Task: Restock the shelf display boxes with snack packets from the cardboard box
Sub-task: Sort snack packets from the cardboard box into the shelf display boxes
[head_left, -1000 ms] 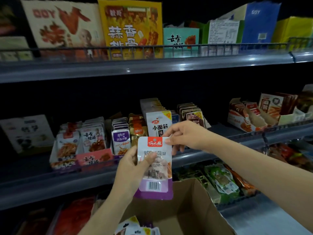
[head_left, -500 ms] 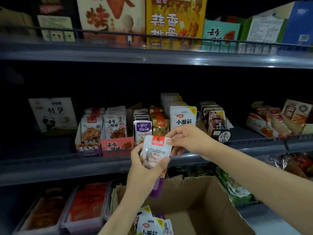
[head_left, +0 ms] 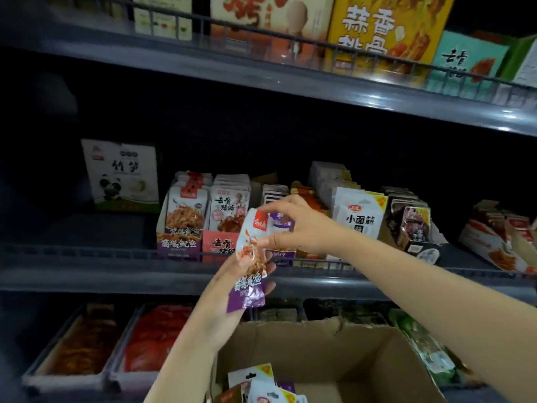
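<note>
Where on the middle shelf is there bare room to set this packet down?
Bare shelf lies left of the purple display box, below the panda box. From that box rightward to the white noodle packets, boxes stand packed side by side.

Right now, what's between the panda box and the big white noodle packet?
In the head view, display boxes of snack packets: purple squid box, pink pork trotter box, then more rows partly hidden by the right hand.
</note>
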